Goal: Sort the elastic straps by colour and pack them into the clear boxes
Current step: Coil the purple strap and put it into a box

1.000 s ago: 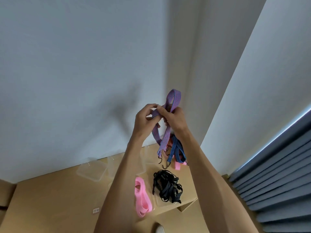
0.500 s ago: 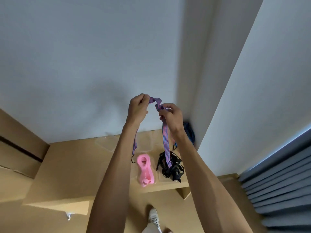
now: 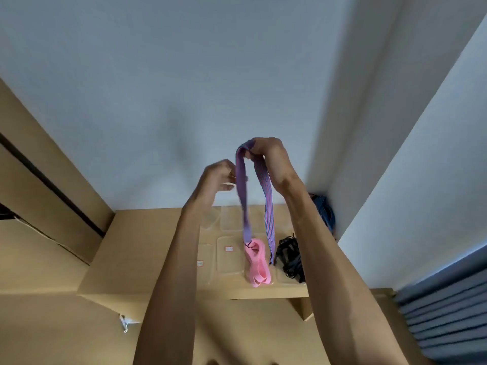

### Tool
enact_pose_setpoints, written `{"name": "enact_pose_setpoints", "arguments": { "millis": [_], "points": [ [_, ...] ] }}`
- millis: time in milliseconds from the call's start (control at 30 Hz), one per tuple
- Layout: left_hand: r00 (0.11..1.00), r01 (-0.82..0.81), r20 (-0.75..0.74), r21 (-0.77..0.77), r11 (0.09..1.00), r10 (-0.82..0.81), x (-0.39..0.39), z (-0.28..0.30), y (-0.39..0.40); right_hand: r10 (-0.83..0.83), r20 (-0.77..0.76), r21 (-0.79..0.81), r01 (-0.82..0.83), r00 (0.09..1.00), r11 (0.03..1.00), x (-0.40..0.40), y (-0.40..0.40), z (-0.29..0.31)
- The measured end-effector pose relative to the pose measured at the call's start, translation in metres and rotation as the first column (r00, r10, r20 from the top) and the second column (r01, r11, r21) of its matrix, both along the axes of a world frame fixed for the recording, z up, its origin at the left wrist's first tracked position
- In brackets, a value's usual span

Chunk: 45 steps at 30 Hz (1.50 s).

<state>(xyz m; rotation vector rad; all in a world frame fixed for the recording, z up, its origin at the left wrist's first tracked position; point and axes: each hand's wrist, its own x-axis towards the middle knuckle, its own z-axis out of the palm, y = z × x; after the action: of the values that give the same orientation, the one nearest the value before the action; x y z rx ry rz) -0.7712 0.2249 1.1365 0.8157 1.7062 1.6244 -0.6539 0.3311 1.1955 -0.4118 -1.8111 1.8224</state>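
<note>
Striped strap (image 3: pixel 268 204) now unfolded; pink strap (image 3: pixel 257 264) seemingly boxed.

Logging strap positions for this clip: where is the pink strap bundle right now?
In the head view the pink strap bundle lies on the wooden table, right of centre, just left of the black straps and under the hanging ends of the raised purple striped strap.

Purple striped strap (image 3: pixel 266 198) draped, hanging; pink straps (image 3: pixel 257 264), black straps (image 3: pixel 290 259) in clear boxes (image 3: pixel 229 259)
</note>
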Motion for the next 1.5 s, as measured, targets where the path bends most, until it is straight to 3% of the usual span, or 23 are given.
{"name": "enact_pose_setpoints", "arguments": {
  "millis": [67,133,267,333,433,533,600,667,767,833,900,1000,1067,1100,1133,1200,1267,1367,1500],
  "points": [
    [0.994,0.099,0.029,0.05,0.994,-0.101,-0.01,-0.003,-0.017,-0.021,0.038,0.018,0.021,0.999,1.0,-0.017,-0.02,0.004],
    [0.996,0.09,-0.011,0.118,0.989,-0.089,-0.023,-0.003,-0.031,-0.042,0.07,0.037,0.039,0.997,0.999,-0.035,-0.039,0.005],
    [0.976,0.212,-0.094,0.22,0.952,-0.195,-0.05,-0.004,-0.055,-0.095,0.022,-0.017,0.096,0.995,0.995,-0.069,-0.074,0.004],
    [0.952,0.301,-0.113,0.156,0.941,-0.286,-0.062,-0.009,-0.067,-0.147,-0.025,-0.031,0.146,0.989,0.989,-0.084,-0.089,0.004],
    [0.944,0.232,-0.219,-0.099,0.968,-0.248,-0.079,-0.033,-0.076,-0.307,-0.148,-0.106,0.294,0.94,0.95,-0.097,-0.106,0.002],
    [0.941,0.135,-0.256,-0.318,0.938,-0.222,-0.086,-0.068,-0.089,-0.515,-0.26,-0.254,0.457,0.817,0.852,-0.1,-0.109,-0.007],
    [0.945,0.098,-0.258,-0.362,0.927,-0.201,-0.09,-0.085,-0.1,-0.655,-0.233,-0.298,0.589,0.719,0.752,-0.1,-0.105,-0.019],
    [0.969,0.016,-0.231,-0.314,0.949,-0.092,-0.093,-0.095,-0.107,-0.768,-0.098,-0.29,0.72,0.633,0.63,-0.094,-0.098,-0.045],
    [0.98,-0.128,-0.177,-0.219,0.967,0.089,-0.102,-0.094,-0.111,-0.767,0.296,-0.169,0.821,0.57,0.545,-0.08,-0.095,-0.106],
    [0.976,-0.1,-0.212,-0.229,0.968,0.051,-0.106,-0.088,-0.109,-0.7,0.524,-0.11,0.854,0.485,0.509,-0.069,-0.098,-0.151],
    [0.952,-0.033,-0.301,-0.287,0.957,-0.057,-0.105,-0.08,-0.108,-0.608,0.658,-0.1,0.851,0.445,0.516,-0.061,-0.104,-0.187],
    [0.907,0.031,-0.381,-0.366,0.93,-0.18,-0.102,-0.074,-0.104,-0.449,0.741,-0.088,0.735,0.5,0.673,-0.062,-0.114,-0.209],
    [0.861,0.002,-0.461,-0.422,0.907,-0.217,-0.101,-0.073,-0.098,-0.527,0.709,0.071,0.696,0.469,0.715,-0.07,-0.12,-0.201],
    [0.827,-0.028,-0.509,-0.458,0.889,-0.237,-0.1,-0.073,-0.095,-0.583,0.622,0.104,0.683,0.523,0.723,-0.075,-0.123,-0.194],
    [0.8,-0.06,-0.544,-0.492,0.868,-0.253,-0.098,-0.074,-0.092,-0.583,0.495,0.062,0.643,0.644,0.764,-0.08,-0.125,-0.186],
    [0.776,-0.113,-0.582,-0.509,0.853,-0.244,-0.094,-0.073,-0.087,-0.417,0.268,-0.089,0.453,0.869,0.887,-0.09,-0.125,-0.174],
    [0.814,-0.13,-0.555,-0.467,0.875,-0.175,-0.091,-0.072,-0.082,-0.195,0.195,-0.17,0.229,0.961,0.958,-0.097,-0.12,-0.164],
    [0.896,-0.127,-0.441,-0.348,0.929,-0.043,-0.092,-0.061,-0.078,0.038,0.214,-0.168,-0.001,0.976,0.986,-0.101,-0.115,-0.159],
    [0.95,-0.11,-0.307,-0.144,0.983,0.061,-0.093,-0.038,-0.071,0.11,0.332,-0.067,-0.093,0.937,0.993,-0.102,-0.11,-0.164]
  ]
}}
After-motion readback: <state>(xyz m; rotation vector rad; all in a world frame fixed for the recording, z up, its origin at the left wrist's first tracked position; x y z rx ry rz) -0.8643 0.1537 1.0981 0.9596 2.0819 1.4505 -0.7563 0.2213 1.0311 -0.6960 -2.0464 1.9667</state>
